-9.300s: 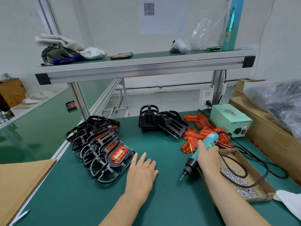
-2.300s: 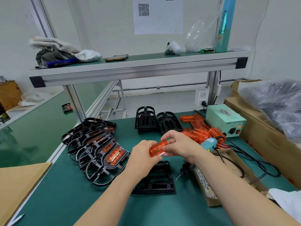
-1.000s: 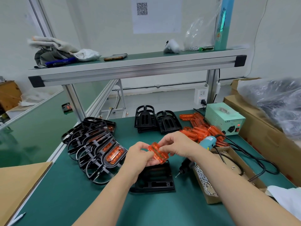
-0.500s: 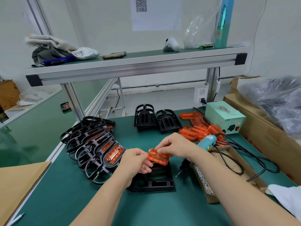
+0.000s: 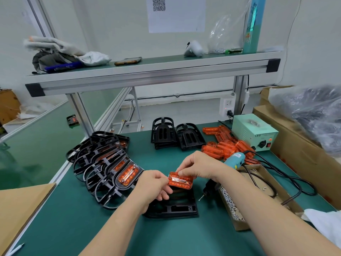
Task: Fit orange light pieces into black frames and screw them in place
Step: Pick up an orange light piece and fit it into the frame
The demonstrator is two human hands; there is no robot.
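Orange light piece (image 5: 180, 181) held crosswise over black frame (image 5: 177, 208).

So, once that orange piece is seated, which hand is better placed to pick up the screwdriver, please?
Probably the right hand: the screwdriver lies beside its wrist, against the screw box; the left hand is farther, over the black frame.

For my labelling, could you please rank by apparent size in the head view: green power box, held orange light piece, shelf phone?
1. green power box
2-3. orange light piece and phone look alike; the phone is farther, so unranked.
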